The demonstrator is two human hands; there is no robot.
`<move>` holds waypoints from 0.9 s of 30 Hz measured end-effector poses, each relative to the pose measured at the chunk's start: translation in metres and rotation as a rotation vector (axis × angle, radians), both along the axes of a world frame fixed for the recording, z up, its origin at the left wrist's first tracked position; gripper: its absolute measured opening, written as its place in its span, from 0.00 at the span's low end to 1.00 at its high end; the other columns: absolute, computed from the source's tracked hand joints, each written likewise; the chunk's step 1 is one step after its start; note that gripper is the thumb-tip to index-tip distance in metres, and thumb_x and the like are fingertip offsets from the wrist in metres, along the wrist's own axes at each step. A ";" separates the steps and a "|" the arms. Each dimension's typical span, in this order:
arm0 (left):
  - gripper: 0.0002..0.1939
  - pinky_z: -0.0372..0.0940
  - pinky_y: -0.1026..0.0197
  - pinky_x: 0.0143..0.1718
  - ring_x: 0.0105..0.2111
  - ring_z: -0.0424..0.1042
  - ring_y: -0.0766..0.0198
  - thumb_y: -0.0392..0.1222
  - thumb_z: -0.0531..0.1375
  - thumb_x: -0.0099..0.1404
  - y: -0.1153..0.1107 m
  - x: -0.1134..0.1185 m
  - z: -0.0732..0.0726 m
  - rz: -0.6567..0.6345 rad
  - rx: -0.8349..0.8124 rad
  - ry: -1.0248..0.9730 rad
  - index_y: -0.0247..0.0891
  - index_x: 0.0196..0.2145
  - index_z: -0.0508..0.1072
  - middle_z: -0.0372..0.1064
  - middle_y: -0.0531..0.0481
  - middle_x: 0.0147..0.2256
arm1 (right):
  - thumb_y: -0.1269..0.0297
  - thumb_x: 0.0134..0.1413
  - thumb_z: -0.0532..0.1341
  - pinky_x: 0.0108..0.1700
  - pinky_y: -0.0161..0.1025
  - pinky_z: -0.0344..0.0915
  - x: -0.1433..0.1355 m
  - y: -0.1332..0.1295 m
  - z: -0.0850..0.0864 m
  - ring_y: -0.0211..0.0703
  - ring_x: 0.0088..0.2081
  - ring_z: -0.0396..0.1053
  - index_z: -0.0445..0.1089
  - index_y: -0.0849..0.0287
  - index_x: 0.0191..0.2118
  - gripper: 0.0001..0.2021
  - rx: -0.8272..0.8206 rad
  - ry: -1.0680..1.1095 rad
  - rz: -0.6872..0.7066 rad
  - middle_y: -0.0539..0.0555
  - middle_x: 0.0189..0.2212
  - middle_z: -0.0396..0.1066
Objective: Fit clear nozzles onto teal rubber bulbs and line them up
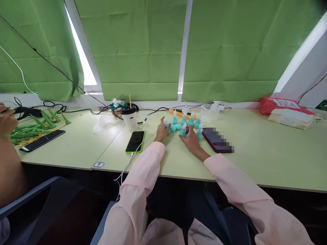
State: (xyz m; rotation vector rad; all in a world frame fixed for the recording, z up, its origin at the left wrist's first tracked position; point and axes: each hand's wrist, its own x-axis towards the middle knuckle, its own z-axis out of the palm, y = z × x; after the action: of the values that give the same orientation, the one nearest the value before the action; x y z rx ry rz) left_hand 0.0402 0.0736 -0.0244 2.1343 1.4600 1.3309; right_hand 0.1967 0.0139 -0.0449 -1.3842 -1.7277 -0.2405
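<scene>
Several small teal bottles with pale pointed tops stand in a group on the table, among them one at the back [174,118] and one at the right [199,132]. A couple of teal pieces [175,127] lie in the middle of the group. My left hand [162,130] is closed round a teal bottle [166,121] at the group's left side. My right hand [191,139] has its fingers closed on another teal bottle [183,130] at the front; its fingers cover part of it.
A green-cased phone [135,142] with a cable and a lidded cup [129,117] stand left of my hands. A dark red phone [217,140] lies right. Another person's hand [7,120] is far left, near green plastic stems [33,131].
</scene>
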 end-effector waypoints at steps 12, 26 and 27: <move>0.25 0.56 0.65 0.29 0.22 0.59 0.67 0.36 0.48 0.57 -0.011 0.003 0.012 -0.028 0.121 0.016 0.41 0.53 0.52 0.60 0.54 0.23 | 0.65 0.42 0.52 0.32 0.40 0.60 -0.001 -0.003 0.002 0.47 0.35 0.63 0.55 0.60 0.37 0.12 -0.039 -0.042 -0.018 0.57 0.34 0.64; 0.18 0.58 0.64 0.31 0.28 0.64 0.65 0.45 0.42 0.63 -0.006 0.004 0.009 0.036 0.170 -0.060 0.38 0.49 0.58 0.65 0.49 0.28 | 0.65 0.47 0.49 0.33 0.40 0.60 -0.001 -0.005 0.003 0.45 0.36 0.62 0.55 0.59 0.38 0.10 -0.002 -0.009 0.013 0.57 0.36 0.63; 0.18 0.58 0.64 0.31 0.28 0.64 0.65 0.45 0.42 0.63 -0.005 0.004 0.009 0.042 0.173 -0.068 0.38 0.48 0.59 0.66 0.49 0.28 | 0.65 0.48 0.49 0.33 0.40 0.60 -0.001 -0.004 0.003 0.45 0.36 0.62 0.54 0.60 0.39 0.10 0.001 -0.001 0.014 0.57 0.36 0.63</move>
State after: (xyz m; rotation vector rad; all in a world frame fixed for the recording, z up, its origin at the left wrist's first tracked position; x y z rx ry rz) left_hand 0.0440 0.0685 -0.0154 2.1476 1.4175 1.5821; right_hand 0.1958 0.0095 -0.0420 -1.3713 -1.7371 -0.2336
